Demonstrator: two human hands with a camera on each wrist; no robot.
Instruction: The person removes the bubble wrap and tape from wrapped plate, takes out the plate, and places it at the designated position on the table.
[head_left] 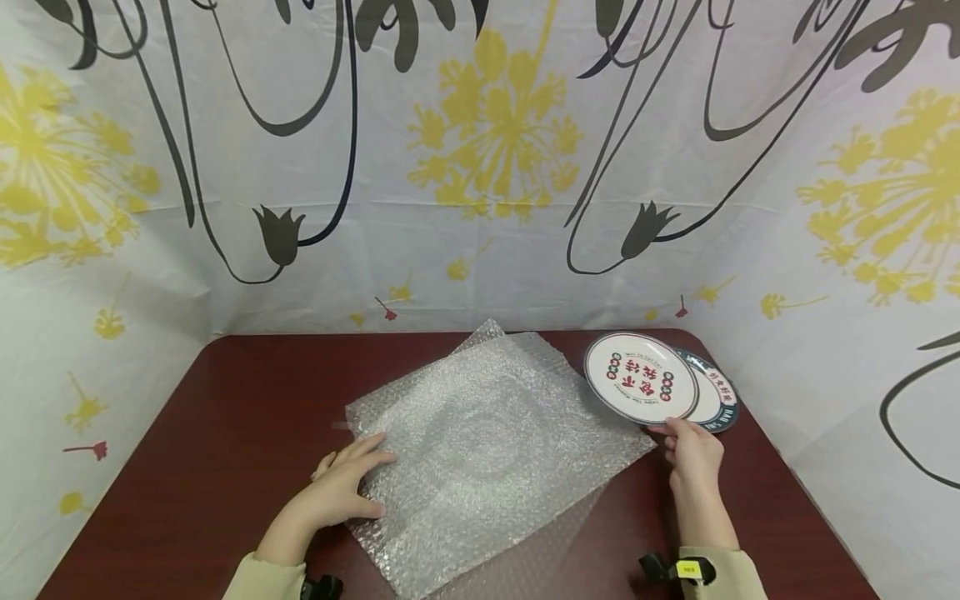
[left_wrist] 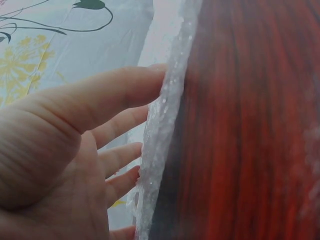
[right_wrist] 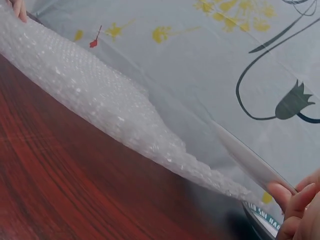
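Observation:
A round white plate (head_left: 637,379) with red and green lettering is pinched at its near edge by my right hand (head_left: 693,454). Under it, partly covered, lies a second plate (head_left: 726,407) with a dark teal lettered rim. In the right wrist view the pinched plate (right_wrist: 250,157) is tilted up, apart from the lower one. My left hand (head_left: 337,496) lies with spread fingers at the left edge of a bubble wrap sheet (head_left: 495,442). In the left wrist view its thumb and fingers touch the bubble wrap (left_wrist: 167,110). A faint round shape shows in the middle of the wrap.
The dark red-brown table (head_left: 247,400) carries the wrap and the plates. Another bubble wrap layer (head_left: 525,542) extends below the top sheet toward the near edge. A patterned white cloth (head_left: 465,275) with yellow flowers stands behind and at the sides.

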